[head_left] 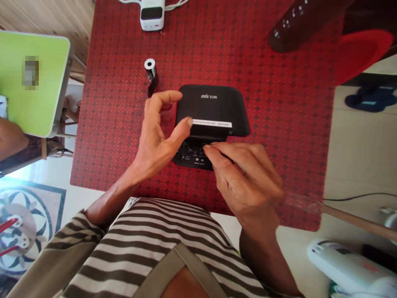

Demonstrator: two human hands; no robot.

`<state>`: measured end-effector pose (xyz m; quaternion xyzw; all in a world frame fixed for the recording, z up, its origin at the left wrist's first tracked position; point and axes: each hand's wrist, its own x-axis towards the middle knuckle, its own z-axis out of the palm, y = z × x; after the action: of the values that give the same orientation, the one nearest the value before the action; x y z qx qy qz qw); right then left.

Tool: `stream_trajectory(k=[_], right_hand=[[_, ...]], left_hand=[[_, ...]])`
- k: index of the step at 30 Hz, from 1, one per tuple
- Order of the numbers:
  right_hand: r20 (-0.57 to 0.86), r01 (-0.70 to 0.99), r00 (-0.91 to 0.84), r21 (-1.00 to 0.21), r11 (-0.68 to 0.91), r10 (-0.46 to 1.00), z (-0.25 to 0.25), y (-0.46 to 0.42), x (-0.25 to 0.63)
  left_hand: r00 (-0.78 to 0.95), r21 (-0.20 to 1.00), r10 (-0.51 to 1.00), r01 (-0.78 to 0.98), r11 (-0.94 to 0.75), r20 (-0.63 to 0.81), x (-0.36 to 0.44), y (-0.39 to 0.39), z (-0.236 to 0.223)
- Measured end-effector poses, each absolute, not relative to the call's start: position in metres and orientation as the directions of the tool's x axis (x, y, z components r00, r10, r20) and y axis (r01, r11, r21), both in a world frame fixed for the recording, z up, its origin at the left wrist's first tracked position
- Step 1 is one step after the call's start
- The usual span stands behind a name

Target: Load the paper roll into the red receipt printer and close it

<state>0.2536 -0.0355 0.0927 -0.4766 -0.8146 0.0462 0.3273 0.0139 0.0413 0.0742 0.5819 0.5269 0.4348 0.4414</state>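
On my feed I count two hands, both at the one black router (212,109), which lies flat on the red tablecloth (198,54). The left hand (159,138) is spread, its fingers fanned out just beside the router and its thumb (188,121) resting on the router's top, near the one white label (212,123). The right hand (245,178) is curled, with its fingertips (207,147) down at the ports (192,156) on the router's near edge. Its thumb and first finger sit close together there, but I can't tell whether they're pinching anything.

Just beyond the router, past the left hand, I see one small black roll (150,74) with a silver end. Farther beyond the router sits one white box (152,14) with white cords. Well to the router's left is one green board (37,82), with another person's arm (10,138) beside it. Well to the router's right is one red plastic piece (362,54), and nearer me, one white appliance (347,265).
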Motion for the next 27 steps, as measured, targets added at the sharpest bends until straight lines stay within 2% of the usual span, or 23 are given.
stream_trajectory(k=[4, 8, 15, 20, 27], right_hand=[[0.489, 0.722, -0.312, -0.435, 0.537, 0.815, 0.092, -0.039, 0.254], [0.471, 0.726, -0.314, -0.440, 0.528, 0.824, 0.098, -0.043, 0.257], [0.511, 0.781, -0.163, -0.456, 0.427, 0.844, 0.100, -0.036, 0.268], [0.374, 0.816, -0.184, -0.458, 0.353, 0.909, 0.093, -0.041, 0.271], [0.417, 0.807, -0.170, -0.461, 0.369, 0.893, 0.085, -0.045, 0.269]], left_hand=[[0.021, 0.974, 0.998, 0.217, -0.068, 0.065, 0.010, 0.020, 0.047], [0.073, 0.989, 0.997, 0.149, -0.002, -0.009, 0.007, 0.017, 0.036], [0.138, 0.993, 0.987, 0.095, 0.070, -0.083, 0.006, 0.022, 0.041], [0.143, 0.994, 0.984, 0.037, 0.102, -0.107, 0.010, 0.018, 0.045], [0.076, 0.990, 0.991, 0.098, 0.101, -0.108, 0.014, 0.017, 0.046]])
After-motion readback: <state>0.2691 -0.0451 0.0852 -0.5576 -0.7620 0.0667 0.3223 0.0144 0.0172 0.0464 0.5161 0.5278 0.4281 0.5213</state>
